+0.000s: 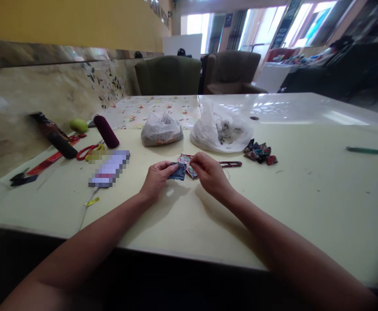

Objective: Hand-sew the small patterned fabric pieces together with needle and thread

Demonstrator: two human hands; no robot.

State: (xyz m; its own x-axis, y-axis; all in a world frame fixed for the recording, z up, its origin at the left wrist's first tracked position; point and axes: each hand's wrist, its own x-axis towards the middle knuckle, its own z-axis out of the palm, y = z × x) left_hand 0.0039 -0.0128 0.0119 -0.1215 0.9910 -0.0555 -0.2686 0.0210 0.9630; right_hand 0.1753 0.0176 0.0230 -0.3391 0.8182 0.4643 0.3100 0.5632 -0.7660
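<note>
Between thumb and fingers, my left hand (158,177) grips a small dark blue patterned fabric piece (178,172). Close to its right, my right hand (210,172) is closed in a pinch; whatever the fingertips hold is too small to make out. A pink and multicoloured patterned fabric piece (185,160) lies on the table behind the blue one, partly hidden by both hands. Just beyond my right hand are dark red thread snips (232,164), their left end covered by the hand. A thin loop of thread lies near them.
Behind my hands stand a tied white bag (161,131) and an open plastic bag with white stuffing (226,131). Small patterned fabric pieces (258,152) are heaped right. Leftward lie a phone (109,168) on a cable, red-handled scissors (85,152) and a maroon thread spool (106,131).
</note>
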